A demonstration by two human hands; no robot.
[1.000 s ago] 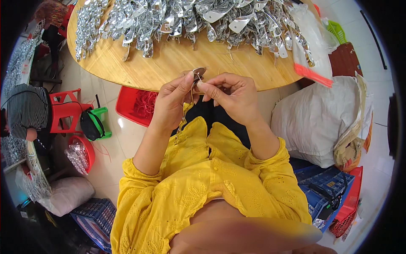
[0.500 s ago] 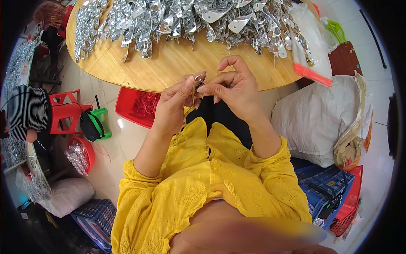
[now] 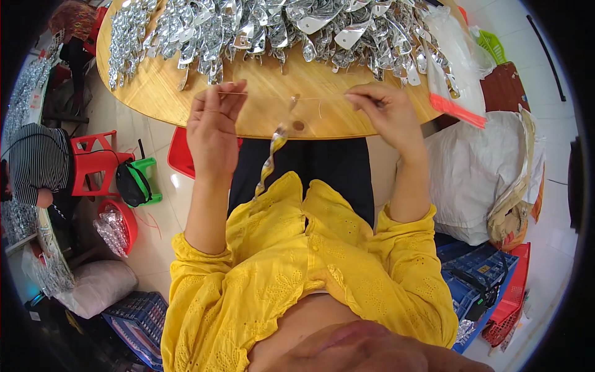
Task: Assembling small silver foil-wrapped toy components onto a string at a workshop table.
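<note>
The biggest thing is the smooth wooden table [image 3: 158, 96], with a round edge. On it lies a big pile of twisted silver strips [image 3: 279, 31], all shiny and heaped up at the far side. A fat white sack [image 3: 458, 177] stands on the right, next to the table. Below it is a blue plastic crate [image 3: 477, 273]. On the left is a red plastic stool [image 3: 93, 164]. A red bowl [image 3: 131, 230] with shiny things in it sits on the floor below the stool.

The left hand [image 3: 212, 124] and the right hand [image 3: 392, 118] are up near the table's close edge, well apart. Each one pinches the thread between thumb and fingers. One twisted strip [image 3: 277, 141] hangs between the hands, closer to the left one. Its top is at the thread, and its low end is over the yellow shirt [image 3: 316, 248]. It looks a bit blurry. The thinnest thing is the pale thread [image 3: 325, 97], which goes nearly straight across from hand to hand.
</note>
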